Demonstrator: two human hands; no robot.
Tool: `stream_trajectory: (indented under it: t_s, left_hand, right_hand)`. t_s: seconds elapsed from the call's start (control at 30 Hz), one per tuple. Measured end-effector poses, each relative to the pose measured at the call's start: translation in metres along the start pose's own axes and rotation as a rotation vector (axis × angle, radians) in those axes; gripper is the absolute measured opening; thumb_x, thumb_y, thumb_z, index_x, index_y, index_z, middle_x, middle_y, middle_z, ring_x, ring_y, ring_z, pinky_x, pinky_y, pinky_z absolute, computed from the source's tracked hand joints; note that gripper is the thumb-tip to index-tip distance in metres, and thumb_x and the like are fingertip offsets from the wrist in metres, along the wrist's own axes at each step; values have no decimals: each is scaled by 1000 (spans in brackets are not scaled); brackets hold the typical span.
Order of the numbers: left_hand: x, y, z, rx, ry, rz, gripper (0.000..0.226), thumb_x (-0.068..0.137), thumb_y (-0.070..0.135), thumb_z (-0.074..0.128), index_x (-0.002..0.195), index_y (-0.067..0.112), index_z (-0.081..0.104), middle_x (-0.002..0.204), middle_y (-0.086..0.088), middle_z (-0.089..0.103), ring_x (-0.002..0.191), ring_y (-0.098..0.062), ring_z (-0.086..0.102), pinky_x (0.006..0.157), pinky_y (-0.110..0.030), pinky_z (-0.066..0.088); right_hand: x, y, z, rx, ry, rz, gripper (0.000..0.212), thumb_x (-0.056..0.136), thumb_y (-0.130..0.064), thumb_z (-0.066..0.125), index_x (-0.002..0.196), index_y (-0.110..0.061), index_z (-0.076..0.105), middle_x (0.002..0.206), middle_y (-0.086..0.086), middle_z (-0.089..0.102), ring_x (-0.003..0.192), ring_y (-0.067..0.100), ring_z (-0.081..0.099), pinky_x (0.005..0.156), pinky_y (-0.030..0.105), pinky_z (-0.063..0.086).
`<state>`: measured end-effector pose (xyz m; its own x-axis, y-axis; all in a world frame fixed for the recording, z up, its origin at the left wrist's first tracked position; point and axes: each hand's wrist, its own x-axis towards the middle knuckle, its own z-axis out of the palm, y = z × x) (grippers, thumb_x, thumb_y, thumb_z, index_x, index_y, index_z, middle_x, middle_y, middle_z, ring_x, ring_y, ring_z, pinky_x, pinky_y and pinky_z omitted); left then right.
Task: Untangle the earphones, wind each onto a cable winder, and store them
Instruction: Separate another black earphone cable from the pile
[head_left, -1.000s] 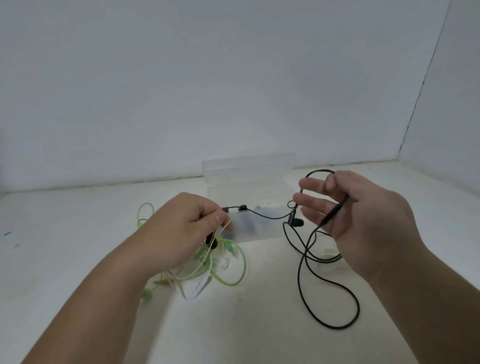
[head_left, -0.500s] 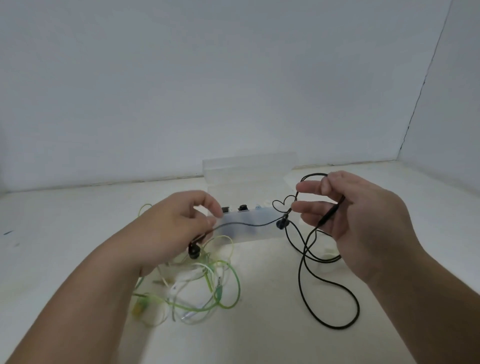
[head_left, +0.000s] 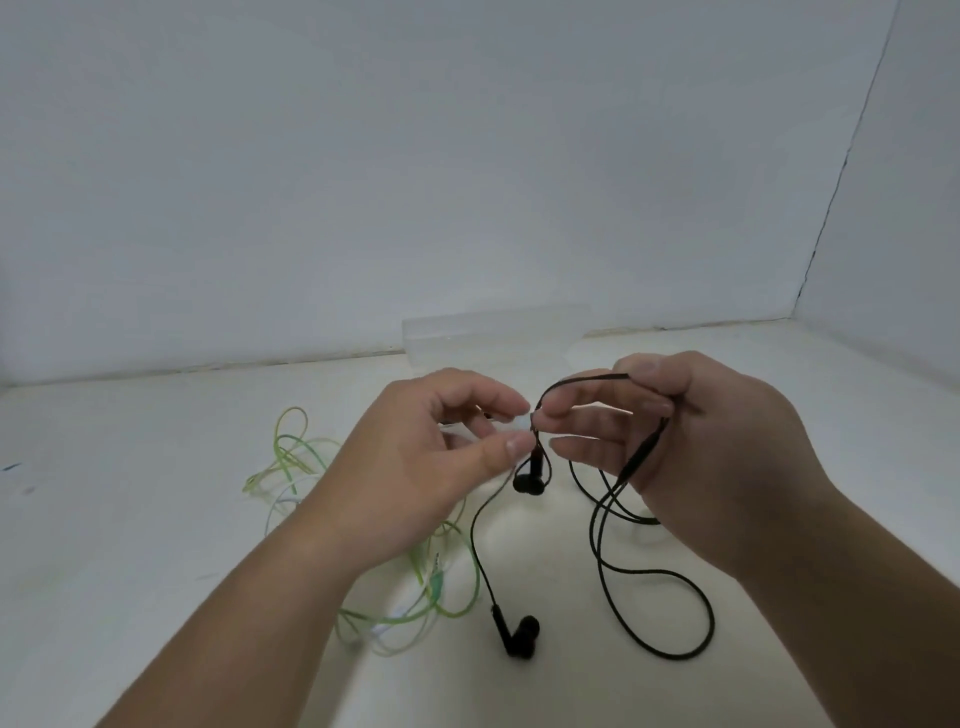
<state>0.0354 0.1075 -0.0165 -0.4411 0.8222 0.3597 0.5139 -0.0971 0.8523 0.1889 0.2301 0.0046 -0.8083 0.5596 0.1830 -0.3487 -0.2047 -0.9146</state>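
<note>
Black earphones (head_left: 521, 638): centre frame, cord pinched by left hand (head_left: 441, 462), gripped in curled right hand (head_left: 711, 457). Green earphones (head_left: 435, 582): lower left, loose on tabletop (head_left: 156, 519).

I've brought my left hand (head_left: 426, 467) across to pinch the black cable (head_left: 602, 551) beside my right hand's (head_left: 691, 457) fingers (head_left: 576, 410). One earbud (head_left: 519, 636) has dropped onto the surface (head_left: 156, 519), and the second earbud (head_left: 530, 475) now dangles.

Single head-worn wide view, forward and down, close over the tabletop (head_left: 130, 493), toward the wall (head_left: 467, 156)

Bare booth, white walls (head_left: 467, 156), white tabletop (head_left: 130, 519)
</note>
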Motion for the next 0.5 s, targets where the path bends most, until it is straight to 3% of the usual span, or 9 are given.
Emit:
stream_trajectory:
  t_s: [0.17, 0.37, 0.5]
  left_hand:
    - [1, 3, 6, -43, 56, -30, 8, 85, 10, 74, 80, 16, 75, 69, -2, 67, 65, -12, 59, 64, -22, 51]
    - [3, 4, 5, -337, 165, -220, 18, 94, 2, 59, 79, 9, 65, 76, -6, 70, 73, -16, 64, 65, -28, 53]
    - [4, 1, 7, -444, 222, -341, 19, 94, 3, 60, 77, 8, 66, 76, -9, 67, 75, -18, 63, 69, -32, 54]
  right_hand:
    - [1, 0, -1, 62, -2, 16, 40, 83, -15, 42, 44, -16, 41, 89, 29, 68, 87, 41, 70, 70, 39, 59]
    - [6, -3, -7, 194, 361, -21, 51, 94, -12, 35, 44, -17, 34, 59, 11, 62, 61, 27, 69, 55, 28, 58]
    - [10, 0, -13, 201, 483, -70, 35, 94, -11, 40, 58, -11, 40, 50, 5, 57, 57, 25, 68, 53, 26, 56]
